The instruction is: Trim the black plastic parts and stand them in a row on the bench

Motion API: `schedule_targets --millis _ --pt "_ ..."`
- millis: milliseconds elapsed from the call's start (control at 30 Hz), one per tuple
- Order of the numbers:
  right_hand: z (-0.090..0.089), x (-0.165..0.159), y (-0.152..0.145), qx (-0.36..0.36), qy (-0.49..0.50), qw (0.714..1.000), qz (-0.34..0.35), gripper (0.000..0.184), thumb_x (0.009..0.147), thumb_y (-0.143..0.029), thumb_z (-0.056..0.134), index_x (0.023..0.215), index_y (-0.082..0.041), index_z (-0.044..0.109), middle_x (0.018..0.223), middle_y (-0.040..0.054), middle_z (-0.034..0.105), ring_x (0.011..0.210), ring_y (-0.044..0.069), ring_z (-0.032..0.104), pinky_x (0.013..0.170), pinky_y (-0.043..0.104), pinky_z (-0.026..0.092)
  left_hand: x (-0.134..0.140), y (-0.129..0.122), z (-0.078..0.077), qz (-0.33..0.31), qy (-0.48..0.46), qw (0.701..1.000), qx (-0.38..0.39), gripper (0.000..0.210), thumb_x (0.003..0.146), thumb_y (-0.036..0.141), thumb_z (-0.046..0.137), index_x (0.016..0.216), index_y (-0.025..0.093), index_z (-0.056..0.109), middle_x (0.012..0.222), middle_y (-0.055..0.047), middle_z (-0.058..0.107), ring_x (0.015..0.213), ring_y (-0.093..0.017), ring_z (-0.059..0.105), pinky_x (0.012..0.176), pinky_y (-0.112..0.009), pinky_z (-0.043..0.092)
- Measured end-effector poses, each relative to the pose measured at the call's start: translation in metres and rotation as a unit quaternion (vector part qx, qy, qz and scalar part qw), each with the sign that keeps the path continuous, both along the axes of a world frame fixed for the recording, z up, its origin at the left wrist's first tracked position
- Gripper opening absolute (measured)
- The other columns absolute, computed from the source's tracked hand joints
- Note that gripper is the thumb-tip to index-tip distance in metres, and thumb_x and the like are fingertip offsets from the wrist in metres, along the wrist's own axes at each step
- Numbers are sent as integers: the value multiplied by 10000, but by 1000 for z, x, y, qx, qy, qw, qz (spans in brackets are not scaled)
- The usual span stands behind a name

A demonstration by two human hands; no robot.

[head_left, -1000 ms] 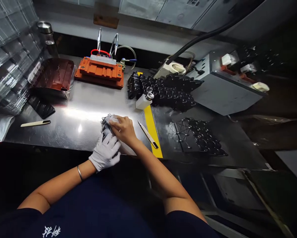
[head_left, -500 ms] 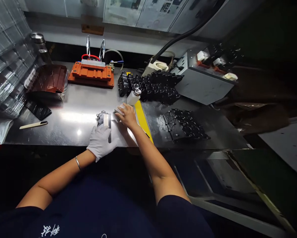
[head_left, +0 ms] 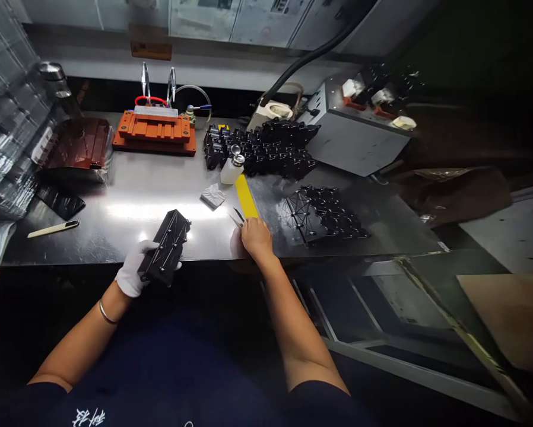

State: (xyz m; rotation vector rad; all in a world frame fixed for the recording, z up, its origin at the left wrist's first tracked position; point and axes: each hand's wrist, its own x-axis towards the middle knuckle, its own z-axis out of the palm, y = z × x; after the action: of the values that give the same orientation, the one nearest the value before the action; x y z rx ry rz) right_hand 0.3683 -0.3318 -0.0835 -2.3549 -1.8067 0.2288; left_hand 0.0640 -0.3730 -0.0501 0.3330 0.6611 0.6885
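Observation:
My left hand (head_left: 133,271), in a white glove, is closed on a black ribbed plastic part (head_left: 171,246). The part is held tilted at the front edge of the bench, its ribbed face up. Bare and closed, my right hand (head_left: 256,237) grips slim tweezers (head_left: 238,217) whose pointed tips stick out to the upper left. A folded white wipe (head_left: 213,196) lies on the metal bench top between and beyond my hands. Just behind it stands a white bottle (head_left: 231,172) with a metal cap.
Stacked black parts (head_left: 266,151) sit behind the bottle, with more black parts (head_left: 326,213) at right. An orange fixture (head_left: 155,133) stands at the back, near a grey box (head_left: 355,130). Yellow tape (head_left: 247,196) marks the bench. A utility knife (head_left: 53,229) and phone (head_left: 60,200) lie at left.
My right hand has left the white wipe and moved nearer, now holding tweezers. My left hand has lifted the part and turned it ribbed side up, moving left.

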Motion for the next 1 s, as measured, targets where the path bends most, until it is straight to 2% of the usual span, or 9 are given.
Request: schedule_targets --millis 67,133,200,300,400,600,733,900,1000 --pt "4 -11 0 8 22 1000 13 370 960 -159 270 1213 -71 526 1151 196 622 1052 248 584 873 325 431 4 -21 -9 -2 -112 992 -64 528 786 313 501 1266 95 515 1226 -187 598 1084 -327 607 907 -509 469" --pt "7 -28 -2 10 51 997 59 382 974 -190 285 1300 -123 472 1132 132 658 1014 212 613 852 290 439 11 -37 -19 -26 -150 982 -112 456 831 339 482 1215 103 555 1217 -184 602 1053 -340 618 855 -560 489" --pt "10 -48 -7 9 81 987 142 354 982 -264 342 1292 -202 500 1101 65 688 980 192 633 818 267 441 18 -44 -26 -59 -138 978 -143 353 873 301 469 1133 102 599 1107 -166 643 923 -301 661 759 -517 533" --pt "13 -73 -12 -3 86 967 242 264 971 -310 403 1090 -235 627 1040 32 711 933 184 649 742 246 420 25 -45 -31 -62 -53 986 -144 239 885 225 469 992 101 642 917 -117 669 728 -225 673 649 -407 556" --pt "13 -84 -15 -9 60 967 246 282 974 -326 395 941 -214 651 936 48 722 856 181 653 677 246 374 26 -41 -33 -49 16 990 -128 185 863 198 503 917 100 650 860 -102 674 674 -212 673 619 -377 558" --pt "13 -87 -16 17 -9 970 242 433 970 -438 385 737 -197 659 769 40 719 679 156 627 569 262 265 23 -41 -42 -51 44 991 -114 160 831 176 546 932 107 649 857 -110 686 678 -229 690 609 -368 560" --pt "14 -86 -11 27 -44 967 249 433 963 -441 407 755 -182 686 767 56 721 653 146 607 548 267 238 23 -40 -41 -50 58 991 -112 157 836 196 554 917 108 657 859 -109 692 676 -226 683 610 -369 562" --pt "19 -83 -3 19 -51 957 285 453 968 -452 397 790 -176 709 783 72 727 645 146 581 545 274 240 22 -39 -32 -50 78 990 -106 155 837 180 554 930 127 666 859 -93 697 675 -229 675 579 -359 559" --pt "25 -85 -3 13 -64 960 271 457 964 -485 397 829 -187 715 813 65 732 663 147 589 539 267 233 19 -40 -28 -60 94 989 -93 163 835 162 543 947 144 659 882 -82 705 687 -218 686 595 -362 572"
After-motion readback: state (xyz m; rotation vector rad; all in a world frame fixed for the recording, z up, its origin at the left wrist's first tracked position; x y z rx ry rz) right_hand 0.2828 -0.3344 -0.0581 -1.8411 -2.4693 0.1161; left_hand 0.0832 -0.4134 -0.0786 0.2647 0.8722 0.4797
